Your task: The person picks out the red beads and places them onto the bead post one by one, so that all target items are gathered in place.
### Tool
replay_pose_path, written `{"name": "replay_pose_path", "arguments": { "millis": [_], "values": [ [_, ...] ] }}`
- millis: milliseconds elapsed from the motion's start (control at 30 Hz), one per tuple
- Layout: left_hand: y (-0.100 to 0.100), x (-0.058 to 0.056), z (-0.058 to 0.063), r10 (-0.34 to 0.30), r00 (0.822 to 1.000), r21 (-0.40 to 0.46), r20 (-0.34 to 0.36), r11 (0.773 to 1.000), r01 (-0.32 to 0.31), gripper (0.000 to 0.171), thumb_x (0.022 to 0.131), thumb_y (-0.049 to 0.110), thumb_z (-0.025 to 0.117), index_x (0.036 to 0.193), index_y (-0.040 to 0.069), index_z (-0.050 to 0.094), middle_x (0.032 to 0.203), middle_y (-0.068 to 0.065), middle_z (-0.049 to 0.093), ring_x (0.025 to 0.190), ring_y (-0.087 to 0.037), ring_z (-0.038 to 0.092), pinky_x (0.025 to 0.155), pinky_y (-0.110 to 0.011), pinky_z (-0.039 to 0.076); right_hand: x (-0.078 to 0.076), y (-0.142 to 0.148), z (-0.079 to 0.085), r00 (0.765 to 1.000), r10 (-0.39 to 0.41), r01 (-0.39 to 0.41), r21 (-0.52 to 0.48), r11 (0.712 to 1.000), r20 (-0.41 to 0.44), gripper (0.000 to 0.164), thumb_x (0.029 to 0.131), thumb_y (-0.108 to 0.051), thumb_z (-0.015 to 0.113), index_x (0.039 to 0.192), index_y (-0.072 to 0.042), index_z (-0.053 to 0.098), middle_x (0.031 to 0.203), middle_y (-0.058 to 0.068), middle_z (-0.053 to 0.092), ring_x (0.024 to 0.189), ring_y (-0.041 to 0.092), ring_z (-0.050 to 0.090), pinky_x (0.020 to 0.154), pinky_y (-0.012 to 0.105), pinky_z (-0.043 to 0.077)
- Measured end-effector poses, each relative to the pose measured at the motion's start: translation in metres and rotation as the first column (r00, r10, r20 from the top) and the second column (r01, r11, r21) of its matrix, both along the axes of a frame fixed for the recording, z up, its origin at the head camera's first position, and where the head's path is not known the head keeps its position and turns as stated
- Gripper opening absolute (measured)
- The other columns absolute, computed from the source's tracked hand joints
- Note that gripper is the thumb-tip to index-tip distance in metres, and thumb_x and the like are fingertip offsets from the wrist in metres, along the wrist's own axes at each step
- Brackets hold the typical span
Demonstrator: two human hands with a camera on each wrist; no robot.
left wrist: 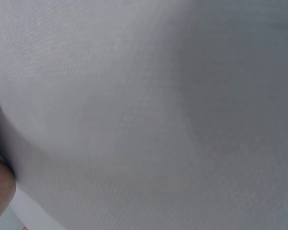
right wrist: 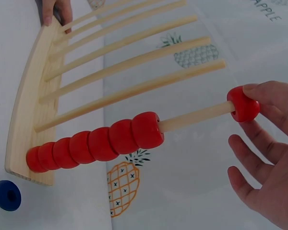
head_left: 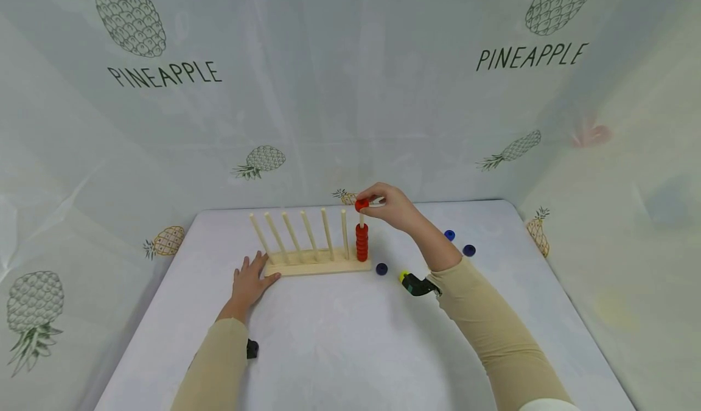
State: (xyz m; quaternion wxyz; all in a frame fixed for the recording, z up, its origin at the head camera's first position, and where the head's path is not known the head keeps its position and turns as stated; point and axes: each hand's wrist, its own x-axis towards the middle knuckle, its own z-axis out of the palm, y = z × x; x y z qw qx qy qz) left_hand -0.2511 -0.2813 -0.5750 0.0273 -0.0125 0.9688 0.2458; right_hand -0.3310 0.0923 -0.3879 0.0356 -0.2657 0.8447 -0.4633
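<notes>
My right hand (head_left: 391, 207) pinches a red bead (right wrist: 244, 104) between thumb and forefinger at the top of the end peg, the peg's tip meeting the bead's hole. Lower on that same peg sits a stack of several red beads (right wrist: 101, 143). The wooden peg rack (head_left: 317, 268) stands upright, and its other pegs (head_left: 309, 234) are bare. At the rack's left end my left hand (head_left: 251, 282) holds the base, thumb along the front and fingers behind. The left wrist view has only a finger (left wrist: 1, 187) at its edge.
A dark blue bead (head_left: 381, 269) lies just right of the rack. Two more blue beads, one (head_left: 449, 235) farther back and one (head_left: 469, 251) to the right, lie beyond my right forearm. A yellow bead (head_left: 403, 275) is partly hidden by the wrist camera (head_left: 418, 286). A pineapple-print sheet (head_left: 350, 94) hangs behind the table.
</notes>
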Motion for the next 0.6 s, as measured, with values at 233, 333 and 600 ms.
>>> {"name": "replay_pose_path", "arguments": {
  "millis": [233, 333, 600],
  "values": [
    [-0.0002, -0.001, -0.0016, 0.0, 1.0, 0.005, -0.009, 1.0, 0.0, 0.078, 0.094, 0.042, 0.063, 0.15, -0.002, 0.03, 0.156, -0.026, 0.017, 0.141, -0.052, 0.004, 0.109, -0.07, 0.001, 0.0004, 0.0004, -0.0009, 1.0, -0.001, 0.001, -0.006, 1.0, 0.007, 0.027, 0.09, -0.01, 0.07, 0.117, -0.004, 0.07, 0.115, 0.006, 0.063, 0.108, 0.026, 0.055, 0.095, 0.043, 0.044],
    [-0.0005, -0.0023, -0.0038, 0.001, 1.0, 0.016, -0.016, 1.0, 0.0, 0.078, 0.094, 0.042, 0.064, 0.149, -0.003, 0.031, 0.156, -0.027, 0.017, 0.141, -0.053, 0.005, 0.109, -0.07, 0.001, 0.0004, 0.0009, -0.0013, 1.0, 0.002, -0.002, -0.009, 1.0, 0.01, 0.027, 0.09, -0.01, 0.07, 0.117, -0.005, 0.069, 0.116, 0.007, 0.063, 0.109, 0.03, 0.055, 0.096, 0.044, 0.044],
    [-0.005, -0.0054, -0.0092, 0.001, 1.0, 0.014, -0.021, 1.0, 0.0, 0.079, 0.094, 0.044, 0.062, 0.15, -0.001, 0.03, 0.157, -0.026, 0.016, 0.142, -0.052, 0.004, 0.109, -0.07, -0.001, -0.0005, 0.0012, -0.0029, 1.0, -0.001, 0.001, 0.003, 1.0, 0.005, 0.028, 0.09, -0.01, 0.07, 0.118, -0.004, 0.069, 0.116, 0.007, 0.063, 0.11, 0.03, 0.055, 0.097, 0.044, 0.044]
  ]
}}
